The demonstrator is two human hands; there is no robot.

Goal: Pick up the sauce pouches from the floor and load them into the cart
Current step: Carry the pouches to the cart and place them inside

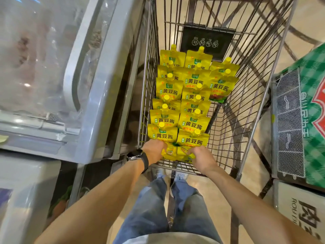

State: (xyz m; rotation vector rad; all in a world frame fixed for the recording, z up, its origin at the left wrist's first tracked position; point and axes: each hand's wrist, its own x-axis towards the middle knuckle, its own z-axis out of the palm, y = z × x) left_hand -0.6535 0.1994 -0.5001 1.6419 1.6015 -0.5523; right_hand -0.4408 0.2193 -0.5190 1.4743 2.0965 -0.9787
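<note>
While leaning over the near end of the cart point(249, 110), grips w/ left hand point(154, 151) the bottom edge of the nearest yellow sauce pouch point(162, 136), fingers curled round it; same w/ right hand point(202, 158) on a second pouch point(192, 140) just beside, thumb & fingers pinching its lower edge. Black watch point(136, 154) on the left wrist. Both held pouches low in the basket, touching each other, each lapping over the foot of the next one up. Beyond those, stacked pouches point(192, 124) shingled in two full rows, caps pointing away, running toward the far end; third row point(222, 85) on the right barely started, only a couple up near the black seat flap point(206, 39), bare wire below. Looks like the placing step: setting this pair down to close off rows 1 & 2. Can't spot any pouches on the visible floor point(309, 20), so no telling the amount left to load. Next move prob.: let go of both, draw hands up & out w/o dragging the stack, then start filling the right-hand row. Outside the cart: chest freezer point(52, 85) tight on the left, green checked carton point(314, 111) w/ wire mesh rack point(288, 120) on the right.
</note>
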